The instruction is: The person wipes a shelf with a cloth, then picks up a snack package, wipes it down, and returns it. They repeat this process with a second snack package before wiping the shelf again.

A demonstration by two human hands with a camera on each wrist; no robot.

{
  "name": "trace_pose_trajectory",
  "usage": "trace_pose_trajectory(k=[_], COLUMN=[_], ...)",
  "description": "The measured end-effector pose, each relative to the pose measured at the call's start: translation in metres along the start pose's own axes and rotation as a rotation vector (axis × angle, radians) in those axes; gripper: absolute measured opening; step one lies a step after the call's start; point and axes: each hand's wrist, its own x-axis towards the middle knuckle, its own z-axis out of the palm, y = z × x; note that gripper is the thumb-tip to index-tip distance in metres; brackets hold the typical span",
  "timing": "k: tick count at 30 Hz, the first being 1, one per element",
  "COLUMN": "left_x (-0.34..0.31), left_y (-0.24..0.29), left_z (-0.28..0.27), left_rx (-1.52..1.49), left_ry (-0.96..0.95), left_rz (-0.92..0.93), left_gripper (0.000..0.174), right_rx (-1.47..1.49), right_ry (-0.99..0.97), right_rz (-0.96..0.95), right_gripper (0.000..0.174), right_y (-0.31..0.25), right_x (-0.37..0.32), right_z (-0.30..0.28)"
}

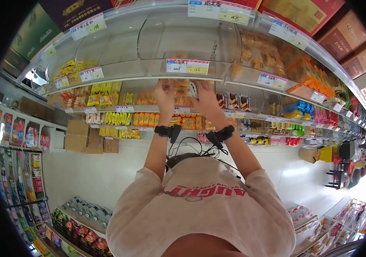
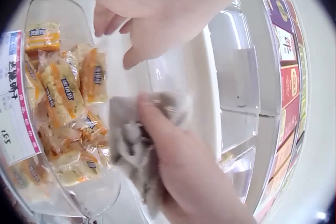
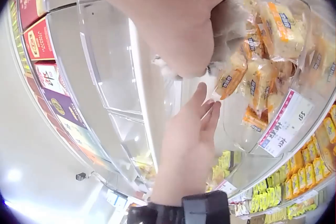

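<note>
My right hand (image 1: pixel 207 101) grips a crumpled grey-and-white cloth (image 2: pixel 128 142) at the shelf bins, the thumb lying across it. The cloth looks blurred in the left wrist view. My left hand (image 1: pixel 164 94) is beside it with fingers loosely bent and nothing in them; in the right wrist view its fingertips are close to the clear bin's side. Clear-wrapped, orange-banded snack cakes (image 2: pixel 65 95) lie piled in that bin (image 3: pixel 244 153), behind a price tag (image 3: pixel 286 121). In the right wrist view, the right hand covers part of the cloth.
Above the hands runs a shelf of clear bins (image 1: pixel 178 40) with price tags. Wrapped snacks (image 1: pixel 262 55) fill bins to the right. Rows of yellow and orange packets (image 1: pixel 144 118) stand below. Gift boxes (image 1: pixel 69 10) line the top. Cardboard boxes (image 1: pixel 82 137) stand at lower left.
</note>
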Motion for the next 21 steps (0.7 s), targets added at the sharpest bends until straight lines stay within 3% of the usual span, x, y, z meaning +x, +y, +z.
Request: trace_pose_trajectory(k=[2, 6, 8, 11, 13, 14, 17, 20, 21], left_x=[-0.001, -0.009, -0.006, -0.018, -0.021, -0.022, -0.021, -0.012, -0.012], left_y=[0.003, -0.029, -0.042, -0.032, -0.018, -0.007, 0.068, 0.151, 0.163], left_z=[-0.003, 0.005, 0.008, 0.003, -0.003, -0.006, -0.025, -0.039, -0.04], left_rx=[0.245, 0.2, 0.175, 0.273, 0.326, 0.354, -0.022, -0.036, -0.037], left_ry=[0.04, -0.169, -0.313, -0.439, -0.515, -0.553, -0.824, -1.06, -1.015], left_rz=[0.218, 0.285, 0.242, 0.209, 0.337, 0.407, 0.238, 0.155, 0.259], left_gripper=[0.026, 0.03, 0.031, 0.034, 0.038, 0.041, 0.05, 0.058, 0.047], right_rx=[-0.005, 0.025, 0.05, 0.2, 0.213, 0.222, 0.321, 0.386, 0.401], right_ry=[-0.075, -0.167, -0.132, -0.334, -0.393, -0.418, -0.265, -0.176, -0.159], right_rz=[-0.008, -0.153, -0.185, -0.09, -0.056, -0.039, -0.144, -0.109, -0.088], right_gripper=[0.059, 0.059, 0.057, 0.052, 0.05, 0.049, 0.042, 0.04, 0.041], right_y=[0.007, 0.03, 0.007, -0.009, -0.021, -0.023, -0.037, -0.056, -0.056], right_x=[0.007, -0.003, -0.007, -0.015, -0.02, -0.023, -0.031, -0.031, -0.033], right_z=[0.016, 0.044, 0.015, -0.036, -0.071, -0.081, -0.115, -0.172, -0.188])
